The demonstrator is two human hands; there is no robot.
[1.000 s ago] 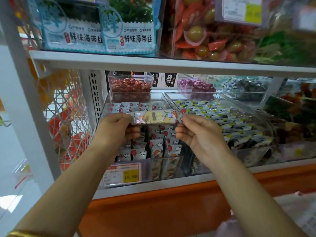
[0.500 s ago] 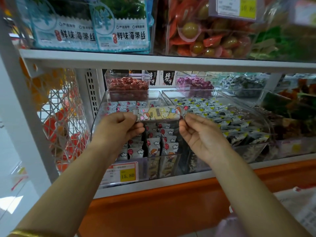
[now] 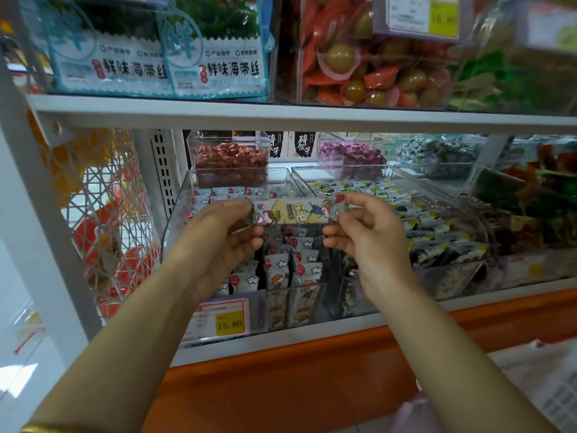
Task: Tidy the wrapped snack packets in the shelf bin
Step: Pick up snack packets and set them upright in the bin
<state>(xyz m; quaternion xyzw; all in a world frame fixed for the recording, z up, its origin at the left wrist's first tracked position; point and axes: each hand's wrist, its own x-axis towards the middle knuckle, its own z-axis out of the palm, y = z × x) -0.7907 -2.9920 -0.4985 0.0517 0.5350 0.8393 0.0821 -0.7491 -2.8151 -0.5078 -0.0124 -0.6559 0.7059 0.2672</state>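
Note:
A long wrapped snack packet (image 3: 296,211) with a cartoon print is stretched level between my hands above the clear shelf bin (image 3: 178,214). My left hand (image 3: 218,239) pinches its left end and my right hand (image 3: 362,235) pinches its right end. Below them, rows of like packets (image 3: 299,267) stand on edge in the bin, partly hidden by my hands. More of these packets (image 3: 224,192) lie at the bin's back.
A yellow price tag (image 3: 229,323) sits on the bin's front. To the right is a clear bin of black-and-white packets (image 3: 437,232). Behind stand tubs of red sweets (image 3: 231,157) and purple sweets (image 3: 352,154). The upper shelf edge (image 3: 281,115) runs close overhead.
Both hands keep hold of the packet's ends and have lifted it slightly further back over the bin; the view has shifted a little.

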